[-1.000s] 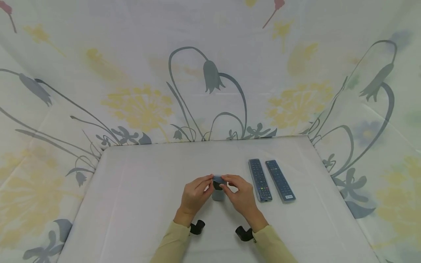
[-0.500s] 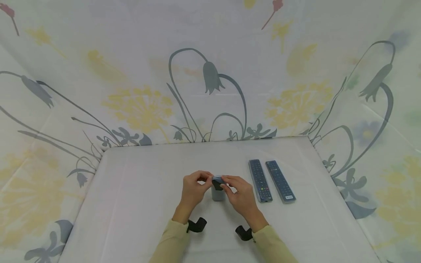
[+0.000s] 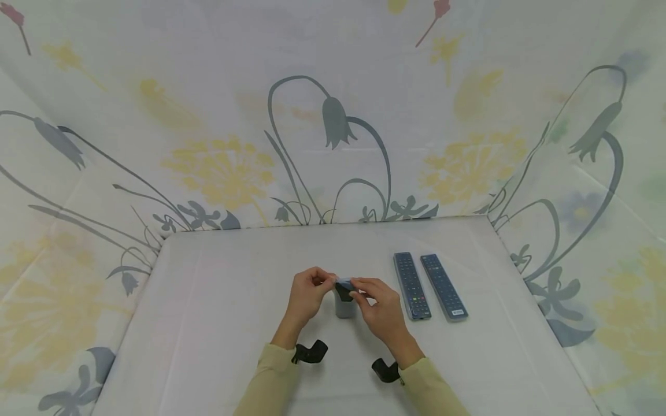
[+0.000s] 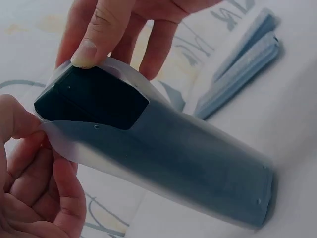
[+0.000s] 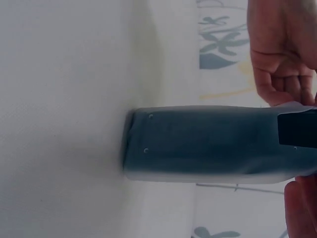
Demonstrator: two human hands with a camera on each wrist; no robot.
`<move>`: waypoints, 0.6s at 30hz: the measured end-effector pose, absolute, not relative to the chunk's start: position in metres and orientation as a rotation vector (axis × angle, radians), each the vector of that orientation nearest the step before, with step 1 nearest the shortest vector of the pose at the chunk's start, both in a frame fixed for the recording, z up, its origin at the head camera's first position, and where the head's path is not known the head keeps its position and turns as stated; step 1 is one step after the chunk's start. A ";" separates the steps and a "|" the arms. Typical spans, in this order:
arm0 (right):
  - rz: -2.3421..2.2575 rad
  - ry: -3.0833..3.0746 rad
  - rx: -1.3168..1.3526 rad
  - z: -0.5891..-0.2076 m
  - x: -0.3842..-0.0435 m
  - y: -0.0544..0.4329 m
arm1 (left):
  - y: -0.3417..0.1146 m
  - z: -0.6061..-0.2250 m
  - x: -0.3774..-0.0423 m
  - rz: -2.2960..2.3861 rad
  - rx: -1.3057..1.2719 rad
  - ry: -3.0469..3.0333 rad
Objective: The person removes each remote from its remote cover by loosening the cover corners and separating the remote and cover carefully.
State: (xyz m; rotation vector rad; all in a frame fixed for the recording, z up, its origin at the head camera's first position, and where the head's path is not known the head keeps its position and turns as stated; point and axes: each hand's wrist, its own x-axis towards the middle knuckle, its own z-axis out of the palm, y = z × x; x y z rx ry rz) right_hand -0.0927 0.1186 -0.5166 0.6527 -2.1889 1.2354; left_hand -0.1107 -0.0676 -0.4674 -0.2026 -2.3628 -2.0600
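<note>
A remote control stands upright in a translucent sleeve (image 4: 198, 158), its lower end down at the white table. Only the remote's dark end (image 4: 94, 99) shows bare, at the sleeve's mouth; the rest is behind the cloudy cover. My left hand (image 3: 306, 294) pinches one edge of the mouth between thumb and fingers. On the opposite side, my right hand (image 3: 384, 309) grips the sleeve's rim, thumb at the remote's dark end and fingers behind. Further down, the sleeve (image 5: 213, 141) hangs free of both hands.
To the right of my hands lie two more remotes, a nearer one (image 3: 411, 286) and an outer one (image 3: 444, 287), both covered in clear sleeves. Flower-printed cloth (image 3: 333, 144) rises behind the white table (image 3: 218, 323) and on both sides. Black camera mounts (image 3: 312, 351) sit at my wrists.
My left hand has shifted slightly left and up, its fingers now bent in a pinch at the sleeve's edge. More of the remote's dark end shows. My right hand stays nearly still.
</note>
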 end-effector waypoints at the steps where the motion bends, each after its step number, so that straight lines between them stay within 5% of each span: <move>1: 1.260 -2.193 0.650 -0.516 -0.092 0.118 | -0.068 -0.472 -0.113 -2.111 -0.166 -2.358; 7: 1.295 -2.192 0.660 -0.513 -0.094 0.120 | -0.067 -0.507 -0.128 -2.333 -0.002 -2.289; 18: 1.354 -2.180 0.621 -0.515 -0.095 0.119 | -0.063 -0.513 -0.127 -2.428 0.121 -2.230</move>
